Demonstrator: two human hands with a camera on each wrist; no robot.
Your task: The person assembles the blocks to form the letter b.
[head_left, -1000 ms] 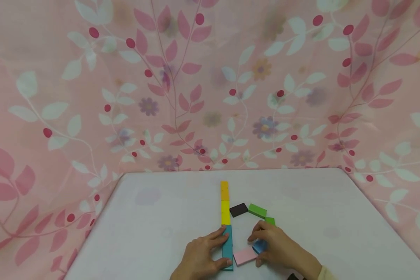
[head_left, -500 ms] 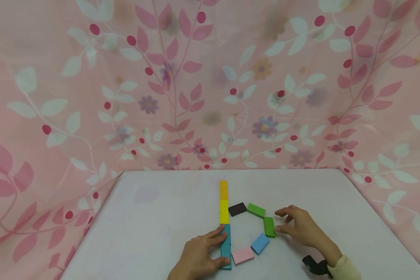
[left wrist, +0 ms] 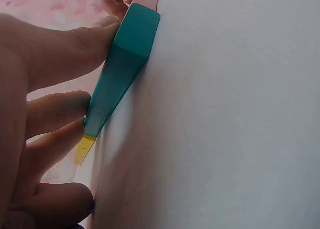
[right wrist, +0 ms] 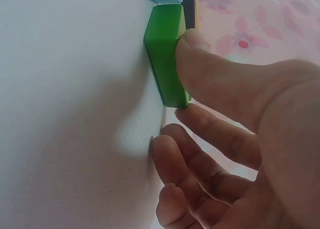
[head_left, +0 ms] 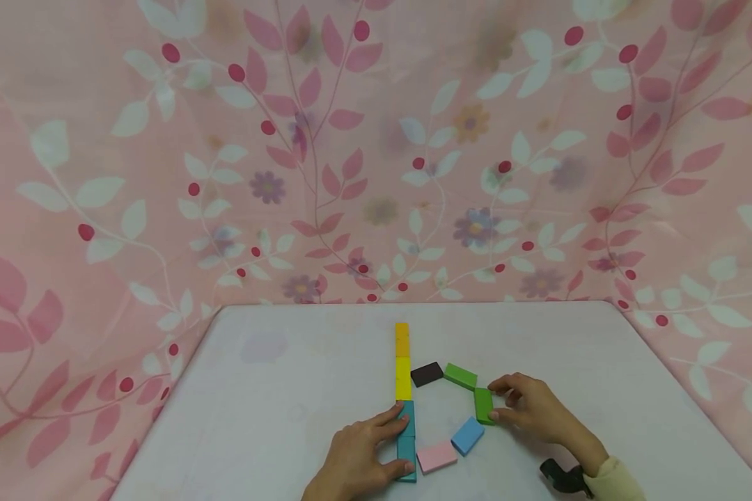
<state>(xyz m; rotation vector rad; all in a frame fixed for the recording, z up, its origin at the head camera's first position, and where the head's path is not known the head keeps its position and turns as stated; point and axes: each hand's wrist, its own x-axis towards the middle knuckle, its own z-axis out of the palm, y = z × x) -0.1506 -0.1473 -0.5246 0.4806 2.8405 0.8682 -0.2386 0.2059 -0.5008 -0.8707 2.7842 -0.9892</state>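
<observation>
In the head view my left hand (head_left: 360, 456) rests on two teal blocks (head_left: 406, 449) laid end to end, its thumb on the nearer one and fingertips on the farther one. The left wrist view shows the thumb and fingertips touching the teal blocks (left wrist: 120, 64) from above. My right hand (head_left: 533, 410) pinches a green block (head_left: 483, 406) at its two ends, between thumb and forefinger. Up close in the right wrist view, the thumb lies at one edge of the green block (right wrist: 167, 54) and the forefinger meets its far end. The other right fingers hold nothing.
A yellow block (head_left: 403, 379) and an orange block (head_left: 402, 339) continue the teal line. Black (head_left: 427, 374), second green (head_left: 460, 376), blue (head_left: 467, 436) and pink (head_left: 436, 457) blocks curve beside it. A black wrist device (head_left: 564, 477) sits at the right sleeve. Floral cloth (head_left: 376, 153) hangs behind the white table (head_left: 288, 390).
The right hand has let go of the blue block, which now lies on the table, and moved right and up to the green block, closing on it. The left hand has stayed put.
</observation>
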